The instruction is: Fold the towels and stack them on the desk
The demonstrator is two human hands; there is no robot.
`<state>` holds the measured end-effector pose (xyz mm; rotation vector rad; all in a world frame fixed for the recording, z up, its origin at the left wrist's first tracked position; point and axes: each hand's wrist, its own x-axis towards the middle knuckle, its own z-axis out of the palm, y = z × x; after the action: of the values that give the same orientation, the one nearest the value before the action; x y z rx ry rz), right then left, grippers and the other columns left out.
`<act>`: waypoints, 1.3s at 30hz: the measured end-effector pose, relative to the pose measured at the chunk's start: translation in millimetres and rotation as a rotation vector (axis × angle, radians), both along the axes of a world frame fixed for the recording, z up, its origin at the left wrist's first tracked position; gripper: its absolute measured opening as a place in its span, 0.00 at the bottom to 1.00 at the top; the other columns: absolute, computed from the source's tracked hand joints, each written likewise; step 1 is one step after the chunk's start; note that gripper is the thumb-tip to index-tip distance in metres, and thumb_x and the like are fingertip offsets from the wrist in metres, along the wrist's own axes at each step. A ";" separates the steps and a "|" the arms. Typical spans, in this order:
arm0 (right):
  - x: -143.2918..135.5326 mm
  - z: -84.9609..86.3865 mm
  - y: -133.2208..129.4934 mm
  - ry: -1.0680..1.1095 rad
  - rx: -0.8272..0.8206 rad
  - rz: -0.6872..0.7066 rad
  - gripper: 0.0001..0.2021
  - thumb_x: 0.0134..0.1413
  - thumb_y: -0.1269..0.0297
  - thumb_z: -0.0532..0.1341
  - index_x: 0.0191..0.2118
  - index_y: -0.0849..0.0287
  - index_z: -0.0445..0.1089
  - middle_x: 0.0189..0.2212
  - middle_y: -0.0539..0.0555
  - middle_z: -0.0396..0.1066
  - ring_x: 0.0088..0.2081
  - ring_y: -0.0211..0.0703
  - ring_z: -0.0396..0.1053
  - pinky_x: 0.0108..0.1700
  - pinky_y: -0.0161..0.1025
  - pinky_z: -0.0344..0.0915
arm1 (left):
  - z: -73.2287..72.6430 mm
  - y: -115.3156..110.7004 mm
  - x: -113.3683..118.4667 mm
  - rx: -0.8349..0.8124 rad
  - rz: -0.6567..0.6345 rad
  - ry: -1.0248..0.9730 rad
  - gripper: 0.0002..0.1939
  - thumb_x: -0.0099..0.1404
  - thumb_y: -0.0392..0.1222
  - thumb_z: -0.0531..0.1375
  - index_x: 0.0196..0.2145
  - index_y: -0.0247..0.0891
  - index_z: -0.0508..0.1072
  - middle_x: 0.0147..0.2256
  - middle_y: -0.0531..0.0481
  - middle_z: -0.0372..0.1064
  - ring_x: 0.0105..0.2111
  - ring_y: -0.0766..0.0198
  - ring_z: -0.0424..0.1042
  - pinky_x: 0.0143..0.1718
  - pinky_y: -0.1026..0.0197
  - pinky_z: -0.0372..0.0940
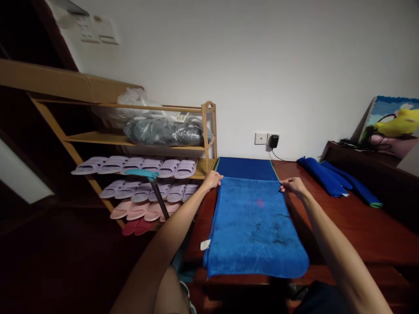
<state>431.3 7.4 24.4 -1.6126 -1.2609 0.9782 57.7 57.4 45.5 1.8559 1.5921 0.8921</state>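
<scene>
A bright blue towel with dark stains and a small pink spot lies over the reddish-brown wooden table, its near end at the front edge. A white tag sticks out at its left side. Behind its far edge shows a darker blue cloth with green trim, against the wall. My left hand pinches the towel's far left corner, fingers closed. At the far right corner, my right hand grips the towel between thumb and fingers.
Rolled blue cloths lie on the table at the right. A wooden rack with slippers and plastic-wrapped items stands left. A black plug with a cable is in the wall. A yellow plush toy sits far right.
</scene>
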 end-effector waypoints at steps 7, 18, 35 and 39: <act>4.5 0.5 29.9 -0.061 0.016 -0.029 0.13 0.59 0.59 0.59 0.31 0.65 0.68 0.21 0.45 0.66 0.18 0.26 0.60 0.22 0.27 0.60 | -1.9 27.8 -1.0 0.048 0.047 0.076 0.13 0.65 0.43 0.59 0.25 0.33 0.72 0.23 0.51 0.70 0.26 0.65 0.70 0.31 0.63 0.65; -12.6 -20.3 64.4 -0.166 -0.005 -0.112 0.14 0.60 0.58 0.57 0.43 0.64 0.67 0.35 0.52 0.70 0.32 0.34 0.69 0.34 0.36 0.69 | -17.1 60.0 12.1 -0.003 0.111 0.242 0.16 0.68 0.44 0.57 0.51 0.35 0.67 0.49 0.44 0.65 0.44 0.57 0.70 0.43 0.50 0.68; -41.0 -31.4 62.7 -0.912 -0.019 -0.138 0.19 0.62 0.56 0.51 0.53 0.61 0.64 0.44 0.61 0.70 0.46 0.48 0.68 0.47 0.48 0.63 | -41.7 54.4 15.0 0.159 0.095 0.582 0.15 0.71 0.43 0.50 0.50 0.34 0.66 0.45 0.39 0.69 0.46 0.55 0.69 0.46 0.52 0.64; -57.3 -27.3 61.9 -0.988 0.067 -0.117 0.24 0.64 0.55 0.43 0.58 0.62 0.59 0.54 0.68 0.62 0.56 0.54 0.60 0.54 0.48 0.56 | -32.5 40.2 27.4 0.248 0.044 0.624 0.20 0.72 0.44 0.45 0.56 0.32 0.61 0.57 0.33 0.59 0.59 0.50 0.55 0.57 0.48 0.50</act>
<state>374.0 69.3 -2.9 -2.1694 -1.7531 -0.0050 85.2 97.5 13.0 2.4489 1.9503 0.5699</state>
